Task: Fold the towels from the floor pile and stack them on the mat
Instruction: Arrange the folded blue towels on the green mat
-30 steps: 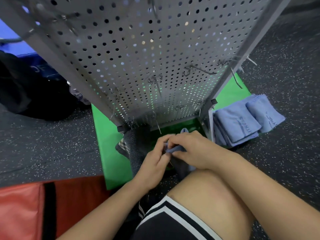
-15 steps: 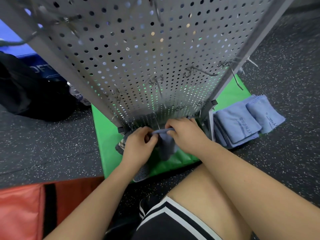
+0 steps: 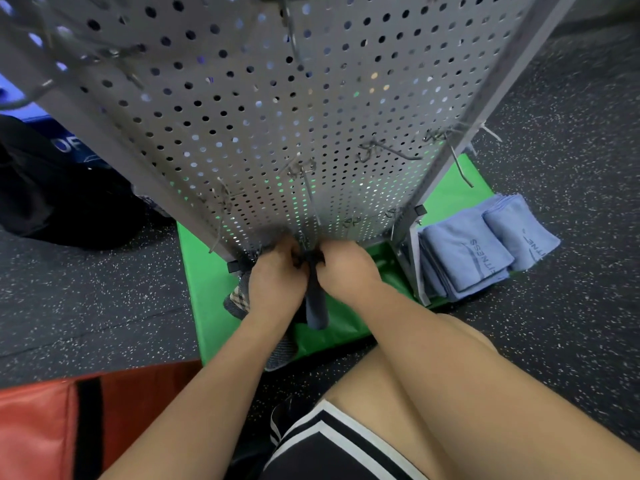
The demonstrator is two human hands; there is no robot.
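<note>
Both sets of fingertips vanish into the shadow at the foot of the perforated metal panel (image 3: pixel 277 133), so the exact hold is hard to read. The left hand (image 3: pixel 277 282) and right hand (image 3: pixel 346 268) sit knuckle to knuckle with fingers curled, each pinching the top of a dark blue towel (image 3: pixel 317 306). It hangs as a narrow strip straight down between the wrists, its lower end over the green mat (image 3: pixel 207 289). A grey checked cloth (image 3: pixel 237 303) peeks out, mostly covered by the left forearm. Over on the right, folded light blue towels (image 3: pixel 464 258) lie stacked at the mat's edge, partly behind the panel's frame.
</note>
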